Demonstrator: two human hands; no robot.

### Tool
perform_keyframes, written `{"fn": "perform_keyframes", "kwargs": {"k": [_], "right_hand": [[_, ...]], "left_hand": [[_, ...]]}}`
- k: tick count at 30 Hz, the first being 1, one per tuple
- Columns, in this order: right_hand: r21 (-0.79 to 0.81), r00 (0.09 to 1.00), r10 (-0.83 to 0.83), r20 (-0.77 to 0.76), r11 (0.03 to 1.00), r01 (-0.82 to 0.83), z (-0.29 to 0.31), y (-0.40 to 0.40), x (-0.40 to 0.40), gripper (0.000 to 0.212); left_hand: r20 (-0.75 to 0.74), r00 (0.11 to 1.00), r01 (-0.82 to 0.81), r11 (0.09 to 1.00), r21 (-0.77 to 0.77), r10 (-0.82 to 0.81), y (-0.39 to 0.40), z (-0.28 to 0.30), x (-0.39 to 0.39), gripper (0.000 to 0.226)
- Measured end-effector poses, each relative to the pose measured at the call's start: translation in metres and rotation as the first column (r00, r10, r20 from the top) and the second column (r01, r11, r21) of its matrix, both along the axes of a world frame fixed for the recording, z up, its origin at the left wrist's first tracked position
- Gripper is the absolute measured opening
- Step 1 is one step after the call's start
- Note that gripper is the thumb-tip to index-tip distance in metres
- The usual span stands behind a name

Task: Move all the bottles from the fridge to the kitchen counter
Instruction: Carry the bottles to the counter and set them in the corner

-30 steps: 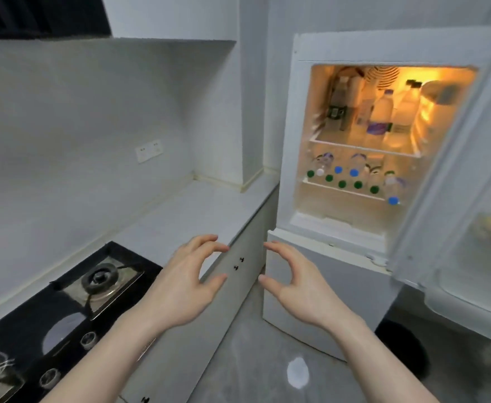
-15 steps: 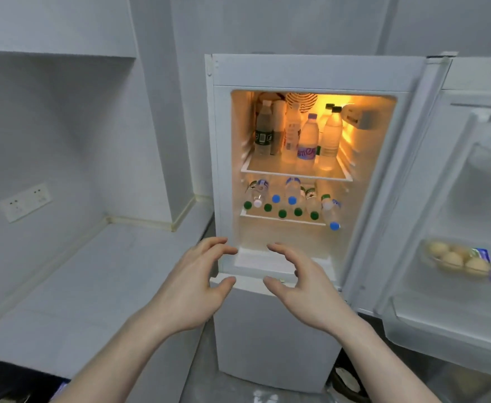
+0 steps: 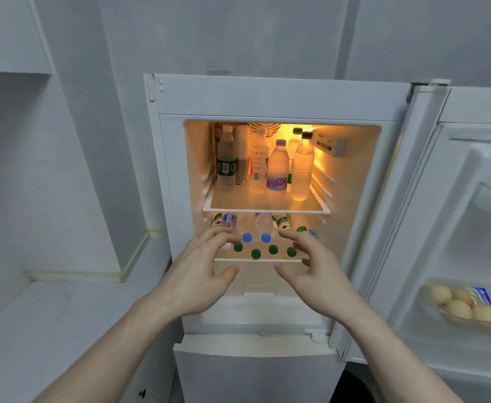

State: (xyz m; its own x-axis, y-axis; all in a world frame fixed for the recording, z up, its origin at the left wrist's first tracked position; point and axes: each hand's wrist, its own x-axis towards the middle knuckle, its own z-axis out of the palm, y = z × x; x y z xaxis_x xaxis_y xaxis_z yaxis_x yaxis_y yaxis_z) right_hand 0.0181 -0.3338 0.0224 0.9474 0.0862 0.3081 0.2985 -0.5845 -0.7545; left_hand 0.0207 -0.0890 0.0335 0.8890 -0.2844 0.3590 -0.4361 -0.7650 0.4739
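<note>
At lower left the bare surface [image 3: 49, 321] is being left unused. At centre, the left hand [image 3: 198, 274] and right hand [image 3: 314, 274] are being held with fingers apart, gripping nothing, before the bottles [image 3: 256, 242] lying on the fridge [image 3: 267, 100] lower shelf.

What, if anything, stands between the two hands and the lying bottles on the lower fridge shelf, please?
Nothing visible does. The white fridge door stands open to the right, and the left hand and right hand are open before the capped plastic bottles lying on the lower shelf.
</note>
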Motion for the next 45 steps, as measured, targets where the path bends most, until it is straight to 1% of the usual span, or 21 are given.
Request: {"fn": "perform_keyframes", "kwargs": {"k": [2, 6, 10, 14, 18, 22, 26, 29, 33, 37, 41, 45], "right_hand": [[0.004, 1.0, -0.022, 0.016, 1.0, 0.022, 0.004, -0.006, 0.02, 0.057], [0.052, 0.997, -0.047, 0.067, 0.998, 0.044, 0.007, -0.02, 0.074, 0.052], [0.086, 0.999, -0.019, 0.05, 0.996, 0.015, 0.005, -0.032, 0.129, 0.054], [0.124, 0.997, -0.046, 0.058, 0.991, 0.038, 0.003, -0.045, 0.176, 0.054], [0.192, 0.994, -0.103, 0.043, 0.977, 0.093, 0.004, -0.053, 0.209, 0.055], [0.263, 0.984, -0.158, 0.084, 0.956, 0.131, 0.004, -0.058, 0.239, 0.058], [0.287, 0.967, -0.232, 0.103, 0.938, 0.194, -0.001, -0.059, 0.266, 0.067], [0.306, 0.957, -0.268, 0.113, 0.926, 0.223, -0.002, -0.06, 0.285, 0.071], [0.329, 0.936, -0.314, 0.16, 0.911, 0.249, -0.001, -0.059, 0.309, 0.064], [0.326, 0.92, -0.33, 0.212, 0.911, 0.251, -0.006, -0.055, 0.328, 0.059], [0.328, 0.904, -0.36, 0.23, 0.903, 0.277, -0.013, -0.05, 0.343, 0.059], [0.323, 0.901, -0.374, 0.218, 0.899, 0.295, -0.021, -0.049, 0.355, 0.052]], "left_hand": [[0.003, 1.0, 0.008, 1.0, -0.016, -0.008, -0.007, 0.003, 0.023, 0.044], [0.001, 1.0, 0.014, 0.999, -0.042, -0.014, -0.026, 0.007, 0.078, 0.045], [-0.009, 1.0, -0.003, 0.999, -0.047, 0.002, -0.044, 0.01, 0.131, 0.046], [0.015, 1.0, -0.022, 0.999, -0.042, 0.022, -0.056, 0.009, 0.172, 0.048], [0.005, 0.999, -0.047, 0.996, -0.075, 0.048, -0.066, 0.01, 0.204, 0.053], [-0.001, 0.999, -0.036, 0.992, -0.122, 0.037, -0.08, 0.015, 0.242, 0.063], [0.042, 0.999, -0.018, 0.984, -0.177, 0.026, -0.096, 0.015, 0.276, 0.067], [0.066, 0.998, -0.01, 0.974, -0.228, 0.025, -0.112, 0.015, 0.298, 0.069], [0.098, 0.995, -0.005, 0.955, -0.296, 0.036, -0.13, 0.009, 0.323, 0.066], [0.128, 0.989, -0.026, 0.943, -0.333, 0.073, -0.137, 0.003, 0.34, 0.073], [0.092, 0.991, -0.058, 0.938, -0.341, 0.094, -0.141, 0.0, 0.349, 0.076], [0.059, 0.988, -0.118, 0.94, -0.32, 0.144, -0.147, 0.0, 0.355, 0.089]]}}
